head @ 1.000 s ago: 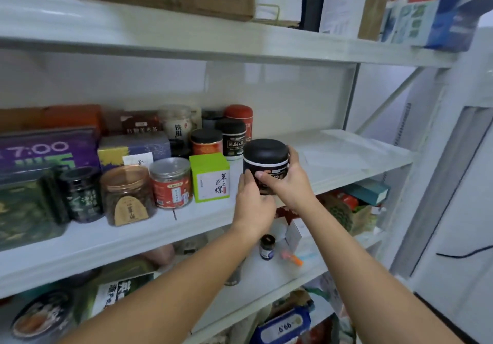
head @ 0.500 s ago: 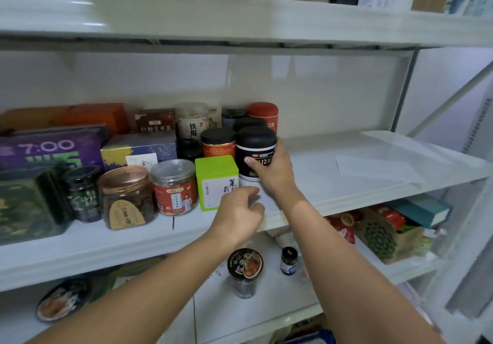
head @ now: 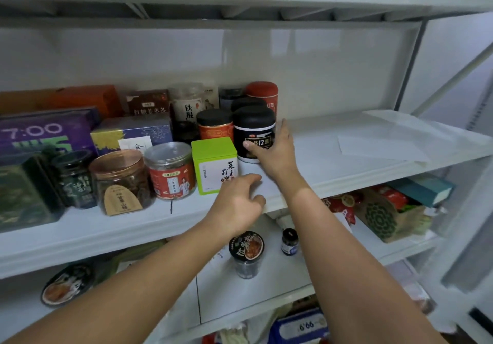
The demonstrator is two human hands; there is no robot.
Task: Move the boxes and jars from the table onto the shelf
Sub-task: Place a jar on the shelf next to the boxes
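Note:
A black jar with a black domed lid point(head: 253, 127) stands on the middle board of the white shelf point(head: 333, 175), right of an orange jar with a black lid point(head: 215, 130) and behind a green box point(head: 213, 165). My right hand point(head: 277, 154) grips the black jar, thumb on its label and fingers round its right side. My left hand point(head: 237, 205) hovers at the shelf's front edge just in front of the green box, fingers loosely curled and holding nothing.
Several jars, tins and boxes fill the left half of the same board. A white paper sheet point(head: 381, 146) lies on its right half. The upper board point(head: 240, 10) hangs close overhead. On the lower board stand a dark jar point(head: 246, 247) and a small bottle point(head: 290, 241).
The black jar went from both hands in front of the shelf to standing on the board beside the orange jar. My left hand let go and dropped to the front edge.

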